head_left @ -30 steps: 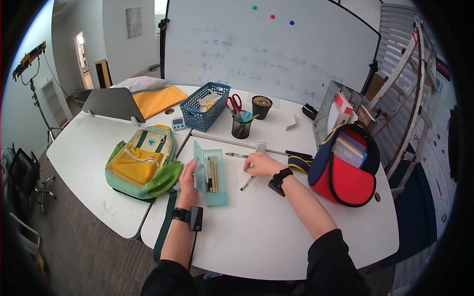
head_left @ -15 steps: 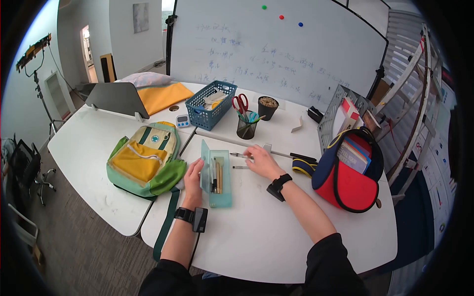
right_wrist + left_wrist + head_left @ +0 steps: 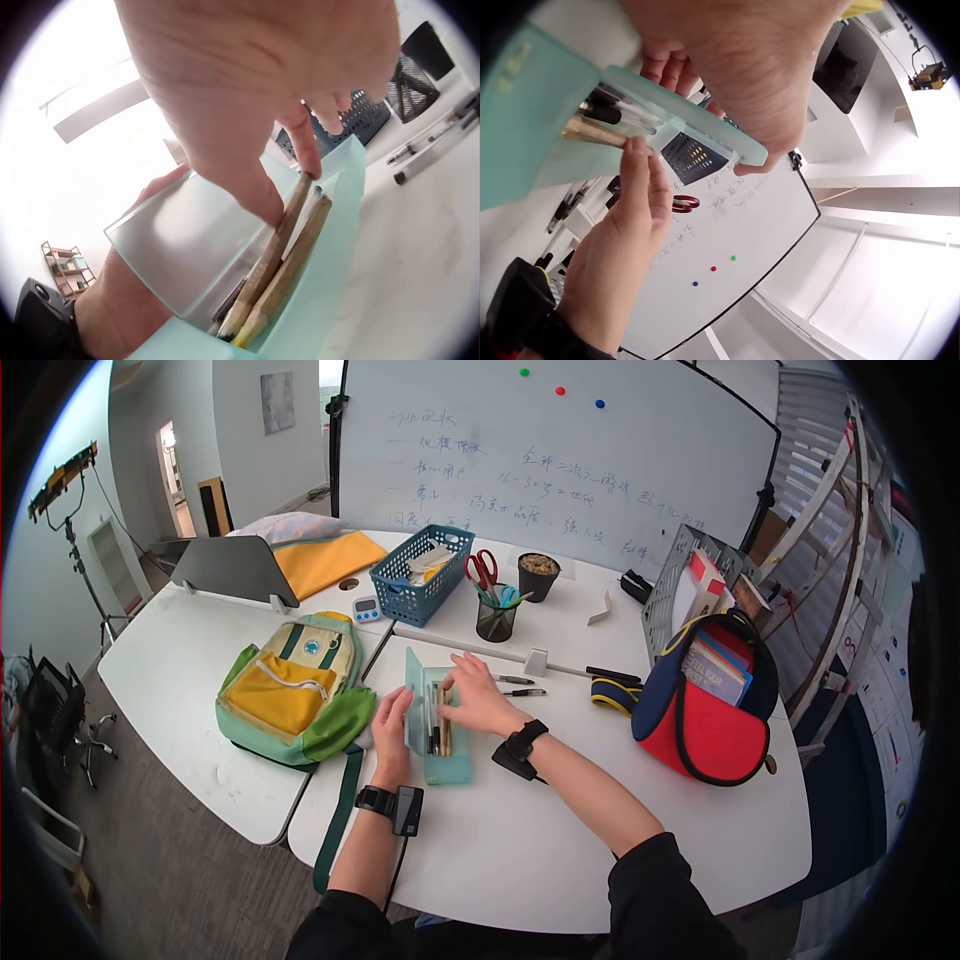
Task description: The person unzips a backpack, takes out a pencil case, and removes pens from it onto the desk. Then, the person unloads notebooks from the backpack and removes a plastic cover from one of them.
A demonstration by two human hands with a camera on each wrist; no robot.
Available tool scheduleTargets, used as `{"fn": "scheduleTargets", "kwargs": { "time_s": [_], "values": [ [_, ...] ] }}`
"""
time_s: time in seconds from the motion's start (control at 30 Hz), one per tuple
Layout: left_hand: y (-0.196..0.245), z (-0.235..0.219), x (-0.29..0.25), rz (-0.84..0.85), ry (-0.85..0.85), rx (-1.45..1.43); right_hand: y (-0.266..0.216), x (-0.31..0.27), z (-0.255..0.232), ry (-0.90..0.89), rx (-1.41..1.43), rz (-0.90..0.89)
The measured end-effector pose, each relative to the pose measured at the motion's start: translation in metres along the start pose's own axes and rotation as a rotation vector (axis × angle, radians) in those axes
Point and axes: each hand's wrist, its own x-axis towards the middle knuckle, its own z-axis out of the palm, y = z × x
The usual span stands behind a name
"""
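Note:
A translucent teal pencil case [image 3: 447, 768] lies open on the table, with pens and wooden pencils inside. My left hand [image 3: 391, 740] is at its raised lid [image 3: 697, 120]; the fingers lie behind the lid and the thumb bends round its edge. Over the case, my right hand [image 3: 482, 700] pinches the upper end of a brown wooden pencil [image 3: 266, 262] between thumb and finger. Another wooden pencil [image 3: 289, 277] lies alongside it. Two pens, one of them a dark-tipped pen [image 3: 525, 692], rest on the table to the right of the case.
A green and yellow backpack [image 3: 290, 685] is at left, a red and navy bag [image 3: 715, 725] at right. Behind stand a blue basket [image 3: 425, 595], a mesh pen cup [image 3: 495, 622] with scissors, a plant pot [image 3: 537, 582] and a white timer [image 3: 367, 609].
My right hand has moved left from the loose pens to the pencil case, and its fingers are now on a pencil. The loose pens lie near each other. My left hand stays by the lid.

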Motion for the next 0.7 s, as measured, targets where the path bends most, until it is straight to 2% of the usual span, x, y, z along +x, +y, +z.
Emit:
{"fn": "scheduleTargets", "kwargs": {
  "time_s": [0.03, 0.1, 0.13, 0.2, 0.23, 0.3, 0.33, 0.4, 0.43, 0.5, 0.53, 0.6, 0.63, 0.7],
  "values": [
    [0.000, 0.000, 0.000, 0.001, -0.001, -0.002, -0.002, 0.002, -0.006, 0.001, 0.000, 0.000],
    [-0.003, -0.001, 0.003, -0.015, 0.027, -0.050, -0.003, 0.007, -0.025, 0.050, 0.500, 0.220],
    [-0.006, -0.002, 0.005, -0.032, 0.056, -0.098, 0.003, 0.007, -0.026, 0.046, 0.499, 0.220],
    [-0.009, -0.005, 0.007, -0.030, 0.073, -0.081, 0.023, 0.008, -0.021, 0.392, 0.866, 0.399],
    [-0.010, -0.006, 0.007, -0.027, 0.085, -0.061, 0.031, 0.007, -0.024, 0.390, 0.866, 0.400],
    [-0.009, -0.004, 0.006, -0.030, 0.085, -0.073, 0.047, 0.004, -0.031, 0.613, 1.103, 0.685],
    [-0.009, -0.003, 0.005, -0.031, 0.082, -0.083, 0.054, 0.001, -0.033, 0.615, 1.103, 0.685],
    [-0.006, -0.002, 0.004, -0.033, 0.086, -0.075, 0.064, -0.008, -0.032, 0.582, 1.093, 0.851],
    [-0.005, 0.000, 0.003, -0.036, 0.092, -0.068, 0.068, -0.012, -0.031, 0.585, 1.094, 0.851],
    [0.001, 0.004, -0.001, -0.037, 0.092, -0.077, 0.075, -0.022, -0.025, 0.431, 0.860, 0.848],
    [0.002, 0.005, -0.002, -0.037, 0.096, -0.088, 0.069, -0.025, -0.028, 0.432, 0.860, 0.848],
    [0.001, 0.004, -0.001, -0.047, 0.083, -0.107, 0.048, -0.029, -0.038, 0.441, 0.076, 0.586],
    [0.000, 0.003, -0.001, -0.058, 0.070, -0.125, 0.045, -0.028, -0.038, 0.441, 0.078, 0.588],
    [-0.004, 0.001, 0.002, -0.050, 0.075, -0.100, 0.040, -0.025, -0.038, 0.213, 0.321, 0.373]
  ]
}}
